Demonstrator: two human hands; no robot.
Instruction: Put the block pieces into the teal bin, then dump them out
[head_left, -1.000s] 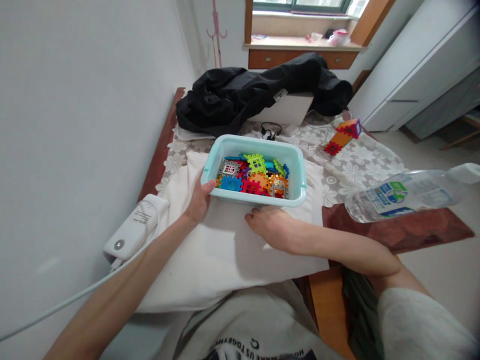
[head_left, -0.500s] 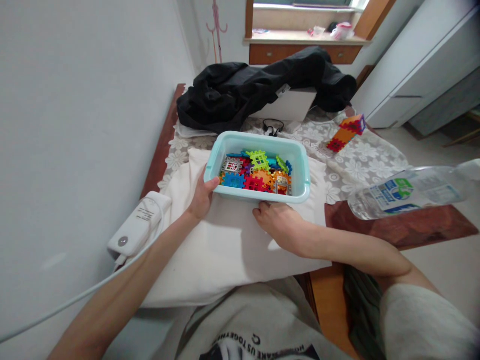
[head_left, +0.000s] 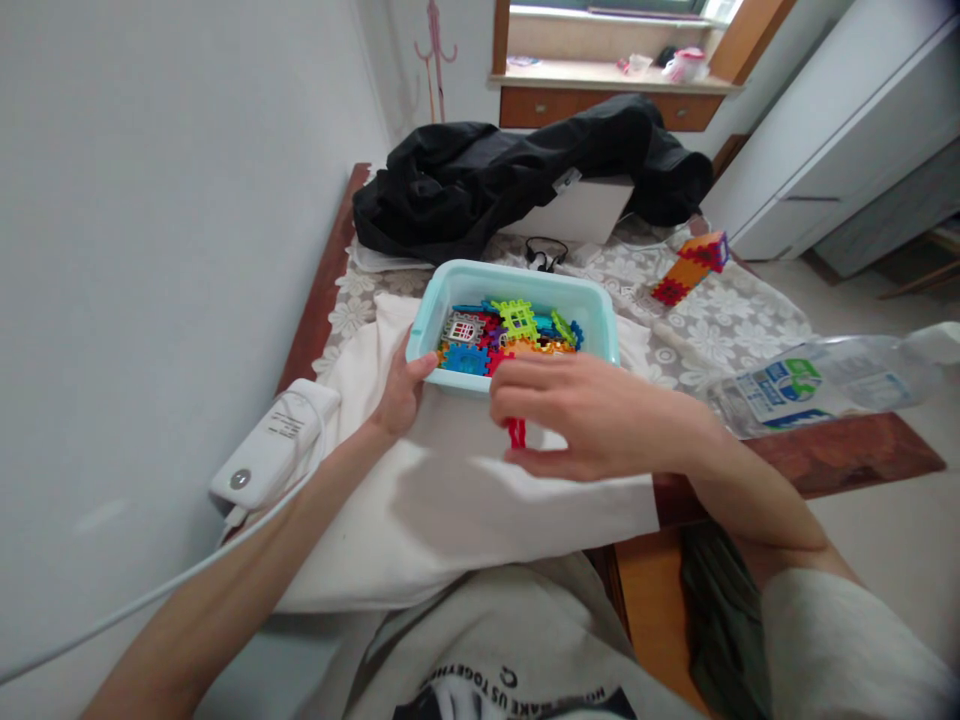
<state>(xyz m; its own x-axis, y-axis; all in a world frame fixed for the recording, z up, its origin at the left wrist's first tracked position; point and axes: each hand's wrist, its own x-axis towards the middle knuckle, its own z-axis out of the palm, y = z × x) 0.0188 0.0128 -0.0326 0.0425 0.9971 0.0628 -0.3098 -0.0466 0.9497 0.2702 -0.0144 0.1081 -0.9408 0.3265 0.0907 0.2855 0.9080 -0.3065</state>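
Observation:
A pale teal plastic bin filled with several colourful interlocking building tiles rests on a white pillow. My left hand grips the bin's near left corner, thumb on the rim. My right hand hovers in front of the bin, fingers pinched round a red tile that hangs below them. A small tower of orange, red and purple tiles lies on the lace cloth at the right.
A black jacket lies over a white box at the back. A plastic water bottle lies at the right edge of the table. A white power adapter with its cable sits by the left wall. A white cabinet stands at the right.
My right hand has lifted off the pillow, reached the bin and come up holding a red tile. My left hand stays on the bin's corner.

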